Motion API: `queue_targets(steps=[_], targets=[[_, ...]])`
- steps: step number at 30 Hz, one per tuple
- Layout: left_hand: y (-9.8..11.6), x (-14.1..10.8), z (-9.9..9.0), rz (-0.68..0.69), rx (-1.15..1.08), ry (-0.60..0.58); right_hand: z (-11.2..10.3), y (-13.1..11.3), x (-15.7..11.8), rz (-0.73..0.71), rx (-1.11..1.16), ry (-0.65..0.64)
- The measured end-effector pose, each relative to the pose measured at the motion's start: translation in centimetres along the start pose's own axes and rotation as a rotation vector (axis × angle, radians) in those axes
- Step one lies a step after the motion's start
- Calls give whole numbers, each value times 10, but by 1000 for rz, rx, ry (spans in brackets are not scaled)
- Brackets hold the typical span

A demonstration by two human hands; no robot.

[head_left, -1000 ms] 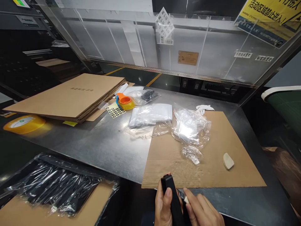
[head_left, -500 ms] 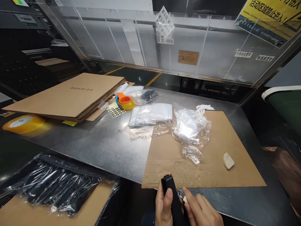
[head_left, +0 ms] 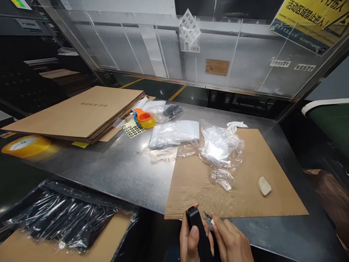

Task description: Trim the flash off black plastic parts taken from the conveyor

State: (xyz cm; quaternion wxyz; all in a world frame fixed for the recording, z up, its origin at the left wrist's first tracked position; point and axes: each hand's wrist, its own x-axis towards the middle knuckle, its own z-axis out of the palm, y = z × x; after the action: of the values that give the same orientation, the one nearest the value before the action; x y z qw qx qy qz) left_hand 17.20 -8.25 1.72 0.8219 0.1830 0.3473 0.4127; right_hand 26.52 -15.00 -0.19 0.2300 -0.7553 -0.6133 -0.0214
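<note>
My left hand (head_left: 185,240) is wrapped round a long black plastic part (head_left: 195,220), its thumb pressed on the near face. The part stands tilted, with its upper end toward the table, and its lower end runs out of view. Close on its right, my right hand (head_left: 233,238) pinches a small craft knife (head_left: 208,217) with a pointed metal blade. The blade points up and left beside the part; whether it touches I cannot tell. Both hands are at the near edge of a flat cardboard sheet (head_left: 191,189). A cream-coloured wedge-shaped pad (head_left: 264,186) lies on that sheet.
Clear plastic bags (head_left: 218,147) and a wrapped white stack (head_left: 177,131) lie mid-table. An orange tape dispenser (head_left: 143,115), sticker sheet (head_left: 132,128), stacked cardboard (head_left: 81,109) and tape roll (head_left: 25,145) are leftward. A white glove (head_left: 236,126) lies behind. Black bagged items (head_left: 68,214) fill a lower-left box.
My right hand has shifted slightly left, and the knife's pointed tip now shows beside the black part. The black part has tilted a little in my left hand.
</note>
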Motion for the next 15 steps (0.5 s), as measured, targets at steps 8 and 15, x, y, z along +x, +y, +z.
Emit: queue_targets(steps=[8,15], targets=[[-2,6,-2,-50,2,10,-6,2,1,57,187,2],[-3,1,-3,-113,-27,78,-9,-11,3,51,137,111]])
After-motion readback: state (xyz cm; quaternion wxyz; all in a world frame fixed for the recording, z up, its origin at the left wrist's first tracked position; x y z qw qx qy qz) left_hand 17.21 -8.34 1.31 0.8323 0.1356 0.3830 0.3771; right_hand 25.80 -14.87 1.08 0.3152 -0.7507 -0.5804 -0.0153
